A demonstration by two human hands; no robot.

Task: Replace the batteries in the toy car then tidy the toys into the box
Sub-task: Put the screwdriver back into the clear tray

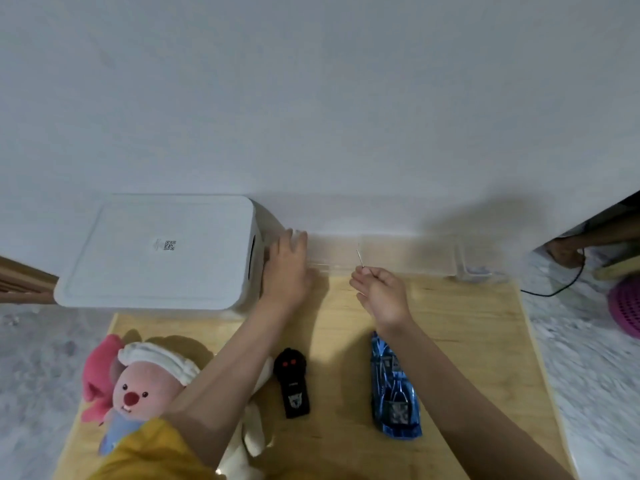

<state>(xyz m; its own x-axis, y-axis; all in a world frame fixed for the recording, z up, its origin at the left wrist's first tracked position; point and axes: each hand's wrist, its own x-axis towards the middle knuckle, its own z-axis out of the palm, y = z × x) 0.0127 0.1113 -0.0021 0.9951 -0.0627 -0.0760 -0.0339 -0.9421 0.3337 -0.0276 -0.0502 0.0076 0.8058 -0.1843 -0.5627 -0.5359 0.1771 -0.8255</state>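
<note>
A blue toy car lies on the wooden board, under my right forearm. Left of it sits a black remote control. My right hand is raised above the board's far edge and pinches a thin metal tool that points up. With straight fingers, my left hand reaches to the right side of the white lidded box. A pink plush toy lies at the board's near left, partly under my left arm.
A clear plastic tray runs along the wall behind the board, with a small clear container at its right end. Another person's hand, a black cable and a pink basket are at the far right.
</note>
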